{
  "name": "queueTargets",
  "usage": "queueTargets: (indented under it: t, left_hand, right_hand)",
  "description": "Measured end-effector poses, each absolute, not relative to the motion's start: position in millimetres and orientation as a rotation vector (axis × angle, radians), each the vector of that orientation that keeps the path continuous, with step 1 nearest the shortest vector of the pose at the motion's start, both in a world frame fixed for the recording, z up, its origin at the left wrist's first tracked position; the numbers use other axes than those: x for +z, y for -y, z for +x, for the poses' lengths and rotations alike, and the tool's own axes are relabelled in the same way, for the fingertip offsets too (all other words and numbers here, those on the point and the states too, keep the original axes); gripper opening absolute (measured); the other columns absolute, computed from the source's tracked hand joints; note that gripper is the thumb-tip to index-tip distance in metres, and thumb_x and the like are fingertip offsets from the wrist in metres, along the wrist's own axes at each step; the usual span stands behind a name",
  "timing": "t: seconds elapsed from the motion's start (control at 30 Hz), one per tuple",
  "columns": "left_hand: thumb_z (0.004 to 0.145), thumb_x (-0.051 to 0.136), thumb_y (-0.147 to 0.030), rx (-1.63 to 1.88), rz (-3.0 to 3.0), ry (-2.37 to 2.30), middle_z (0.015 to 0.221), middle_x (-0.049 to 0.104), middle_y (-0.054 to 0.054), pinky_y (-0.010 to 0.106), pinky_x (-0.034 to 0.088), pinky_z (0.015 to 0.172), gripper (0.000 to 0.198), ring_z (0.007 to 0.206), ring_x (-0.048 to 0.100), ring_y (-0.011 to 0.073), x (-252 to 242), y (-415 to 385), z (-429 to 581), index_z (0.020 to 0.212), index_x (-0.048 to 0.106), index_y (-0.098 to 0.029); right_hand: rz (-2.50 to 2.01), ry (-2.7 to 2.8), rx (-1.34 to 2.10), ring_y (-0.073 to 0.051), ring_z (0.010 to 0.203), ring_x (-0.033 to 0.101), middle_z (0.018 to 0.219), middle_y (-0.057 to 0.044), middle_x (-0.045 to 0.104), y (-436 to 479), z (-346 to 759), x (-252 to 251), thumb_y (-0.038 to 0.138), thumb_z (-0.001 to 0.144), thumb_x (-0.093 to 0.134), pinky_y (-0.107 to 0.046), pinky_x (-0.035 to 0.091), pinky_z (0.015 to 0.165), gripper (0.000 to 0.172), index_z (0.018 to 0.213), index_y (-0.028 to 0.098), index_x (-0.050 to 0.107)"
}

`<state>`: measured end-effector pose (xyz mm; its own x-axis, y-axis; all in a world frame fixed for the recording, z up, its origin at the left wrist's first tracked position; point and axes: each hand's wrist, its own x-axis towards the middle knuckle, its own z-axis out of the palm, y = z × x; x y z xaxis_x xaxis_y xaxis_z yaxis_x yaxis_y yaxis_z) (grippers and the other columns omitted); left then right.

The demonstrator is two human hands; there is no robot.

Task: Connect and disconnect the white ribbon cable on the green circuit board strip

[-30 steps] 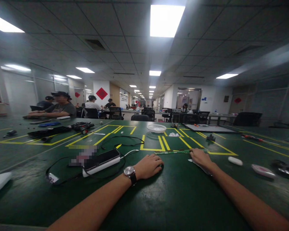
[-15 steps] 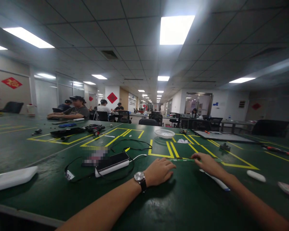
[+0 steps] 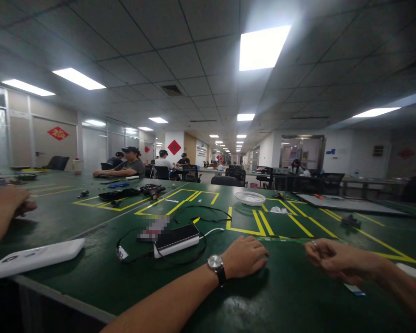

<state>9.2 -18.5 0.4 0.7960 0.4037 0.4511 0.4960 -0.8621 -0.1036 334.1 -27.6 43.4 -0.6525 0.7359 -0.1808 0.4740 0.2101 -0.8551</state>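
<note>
My left hand [image 3: 247, 257], with a watch [image 3: 215, 262] on its wrist, lies palm down on the green table [image 3: 256, 310]. Its fingers are stretched out and close together, with the tips near a thin green strip [image 3: 284, 240] that lies flat. Beyond the strip's right end my right hand [image 3: 336, 259] is raised with thumb and fingers pinched together. Whatever sits between those fingertips is too small to make out. A white and blue packet [image 3: 354, 289] shows partly below the right hand.
Left of my hands are a white power bank [image 3: 176, 245] with black cables and a white slab-like device [image 3: 38, 259]. A white basket [image 3: 250, 199] and crumpled paper [image 3: 279, 210] stand farther back. Another person's hand [image 3: 12, 203] is at the left edge.
My right hand has moved right and turned, lifting away from the strip. My left hand stays by the strip. The view has swung left, and another person's hand shows more fully.
</note>
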Motion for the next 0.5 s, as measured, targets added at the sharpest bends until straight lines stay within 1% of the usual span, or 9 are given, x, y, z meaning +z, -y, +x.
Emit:
queueTargets:
  t: [0.07,0.13,0.2,0.23,0.3,0.33,0.4,0.5]
  left_hand:
    - [0.1,0.045,-0.037,-0.623,-2.767,0.702,0.111,0.066,0.004,0.032,0.043,0.082,0.025,0.103,0.058,0.021,0,19,9,0.112,0.061,-0.022]
    - [0.099,0.046,-0.036,-0.616,-2.768,0.692,0.111,0.066,0.003,0.032,0.043,0.081,0.024,0.102,0.059,0.0205,0,19,9,0.111,0.061,-0.022]
    - [0.099,0.046,-0.036,-0.593,-2.769,0.679,0.11,0.066,0.003,0.031,0.043,0.081,0.024,0.102,0.058,0.0201,1,19,9,0.111,0.061,-0.022]
    - [0.099,0.046,-0.036,-0.581,-2.768,0.674,0.11,0.066,0.003,0.031,0.043,0.081,0.024,0.102,0.058,0.02,1,19,9,0.111,0.061,-0.022]
    - [0.099,0.046,-0.035,-0.562,-2.768,0.668,0.11,0.066,0.003,0.032,0.043,0.082,0.024,0.102,0.058,0.0202,2,19,9,0.11,0.062,-0.021]
    - [0.099,0.046,-0.035,-0.556,-2.77,0.665,0.109,0.067,0.003,0.032,0.043,0.081,0.024,0.102,0.058,0.0205,1,19,9,0.11,0.062,-0.021]
    - [0.099,0.046,-0.035,-0.541,-2.777,0.657,0.109,0.067,0.003,0.032,0.044,0.081,0.024,0.102,0.059,0.0209,0,17,9,0.111,0.062,-0.022]
    - [0.099,0.046,-0.036,-0.514,-2.783,0.653,0.109,0.067,0.004,0.033,0.044,0.081,0.025,0.102,0.059,0.0211,-2,16,10,0.112,0.062,-0.023]
  right_hand:
    - [-1.24,2.134,1.17,-0.005,0.048,0.036,0.066,0.006,0.042,12,338,36,0.063,0.076,0.063,-0.016,0.033,0.039,0.046,0.084,0.022,0.042]
    - [-1.439,2.095,0.698,-0.01,0.056,0.047,0.068,0.002,0.05,-5,347,28,0.061,0.08,0.056,-0.021,0.041,0.048,0.041,0.082,0.021,0.046]
    - [-1.638,2.064,0.227,-0.019,0.069,0.058,0.078,-0.006,0.063,-19,361,18,0.058,0.08,0.052,-0.032,0.05,0.063,0.038,0.084,0.021,0.055]
    - [-1.704,2.04,0.096,-0.024,0.079,0.062,0.088,-0.011,0.067,-26,370,13,0.056,0.081,0.05,-0.038,0.052,0.073,0.038,0.089,0.02,0.059]
    - [-1.788,1.991,-0.022,-0.032,0.099,0.063,0.108,-0.018,0.068,-35,386,2,0.055,0.082,0.045,-0.045,0.049,0.09,0.047,0.102,0.017,0.064]
    - [-1.818,1.976,-0.051,-0.034,0.106,0.061,0.116,-0.02,0.066,-39,393,-3,0.056,0.083,0.042,-0.048,0.047,0.095,0.053,0.108,0.015,0.064]
    - [-1.869,1.971,-0.079,-0.037,0.115,0.058,0.126,-0.021,0.062,-45,404,-12,0.058,0.085,0.037,-0.05,0.043,0.101,0.061,0.116,0.013,0.064]
    - [-1.887,2.033,-0.048,-0.035,0.122,0.054,0.135,-0.018,0.058,-51,413,-23,0.057,0.089,0.033,-0.048,0.041,0.105,0.062,0.123,0.015,0.063]
